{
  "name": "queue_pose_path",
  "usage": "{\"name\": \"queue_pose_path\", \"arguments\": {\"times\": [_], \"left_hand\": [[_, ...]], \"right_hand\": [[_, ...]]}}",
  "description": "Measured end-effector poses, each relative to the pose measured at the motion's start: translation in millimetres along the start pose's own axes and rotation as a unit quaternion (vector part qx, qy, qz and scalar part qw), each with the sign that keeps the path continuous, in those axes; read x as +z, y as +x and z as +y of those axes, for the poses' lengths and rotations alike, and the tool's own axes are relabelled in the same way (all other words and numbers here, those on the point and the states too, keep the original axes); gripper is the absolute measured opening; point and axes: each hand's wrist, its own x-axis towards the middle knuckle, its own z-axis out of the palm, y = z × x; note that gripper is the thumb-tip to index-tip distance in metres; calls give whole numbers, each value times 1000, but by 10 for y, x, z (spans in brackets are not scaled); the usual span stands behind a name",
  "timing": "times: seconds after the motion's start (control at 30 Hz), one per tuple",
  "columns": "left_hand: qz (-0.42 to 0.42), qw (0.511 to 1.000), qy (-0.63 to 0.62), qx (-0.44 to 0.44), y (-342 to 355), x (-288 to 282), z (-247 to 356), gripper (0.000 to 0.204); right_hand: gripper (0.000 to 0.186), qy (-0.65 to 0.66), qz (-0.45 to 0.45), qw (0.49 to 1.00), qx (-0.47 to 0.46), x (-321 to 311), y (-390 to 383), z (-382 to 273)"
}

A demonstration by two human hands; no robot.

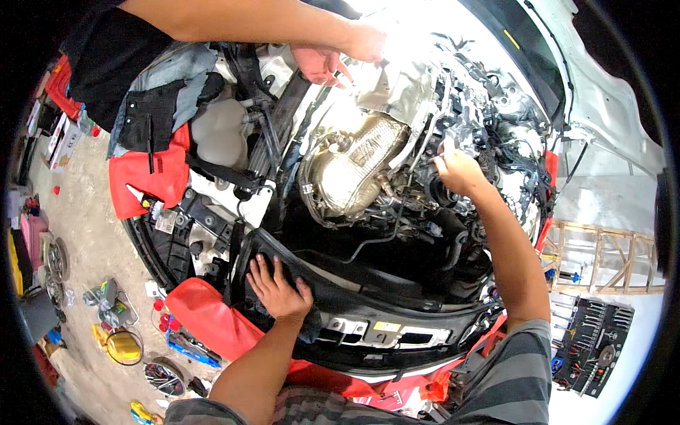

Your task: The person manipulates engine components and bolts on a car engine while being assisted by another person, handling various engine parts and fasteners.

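Note:
My left hand (282, 290) lies open on the black front panel (340, 286) of a car's engine bay, fingers spread. My right hand (453, 166) reaches among hoses and metal fittings on the engine's right, its fingers curled at something I cannot make out. Left of it sits a silver heat shield (354, 166) with thin pipes beside it. A co-worker's arm (248, 21) crosses the top, with hands (350, 53) over the brightly lit rear of the engine. A translucent tank (219, 131) is at the bay's left.
Red fender covers (205, 319) drape the car's edges. Tools, a yellow object (124, 347) and boxes lie on the floor (81, 198) at left. At right are the raised hood (609, 92), a wooden frame (602, 258) and an open tool case (591, 343).

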Motion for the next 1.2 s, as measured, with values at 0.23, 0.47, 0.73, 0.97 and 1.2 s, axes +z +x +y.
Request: {"name": "queue_pose_path", "arguments": {"times": [0.23,0.47,0.73,0.97,1.2], "left_hand": [[22,1000,9,18,2,-6,-35,57],[33,999,9,21,2,37,-11,59],[25,1000,8,18,12,11,-11,61],[26,999,13,23,10,16,3,59],[40,998,28,35,13,35,-38,56]], "right_hand": [[45,-83,-1,996,17,-59,47,-161],[45,-62,5,998,21,-52,28,-122],[40,-32,53,997,-37,-55,14,-125],[39,-66,-13,997,27,-113,-13,-187],[51,-74,76,994,-9,-60,16,-238]]}}
